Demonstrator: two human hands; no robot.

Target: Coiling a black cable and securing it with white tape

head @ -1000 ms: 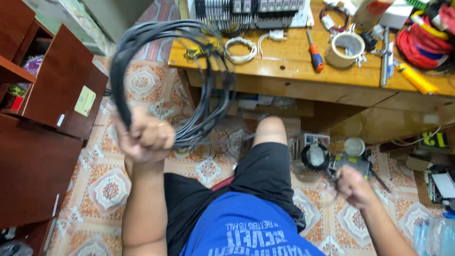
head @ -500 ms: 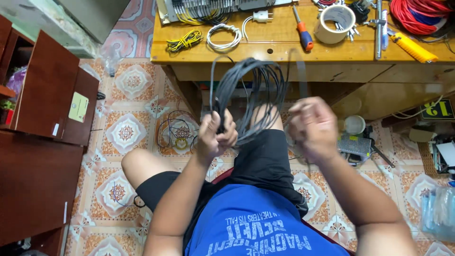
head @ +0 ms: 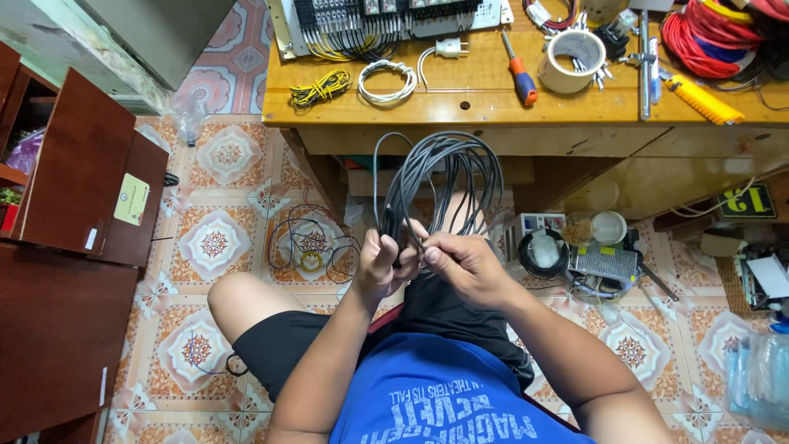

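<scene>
Over patterned floor tiles (head: 222, 156), before a wooden workbench (head: 493, 103). Gripped a coil of grey cable (head: 440, 177) above the lap: left hand (head: 382, 267) fisted shut, right hand (head: 464, 263) pinching strands. Looked light, springy, slippery; best bunched at the bottom.

I see a coil of thin dark grey cable (head: 444, 185), wound in many loose loops and standing upright. Its lower end is bunched together, and its top rises just before the front edge of the wooden workbench (head: 526, 107).
</scene>
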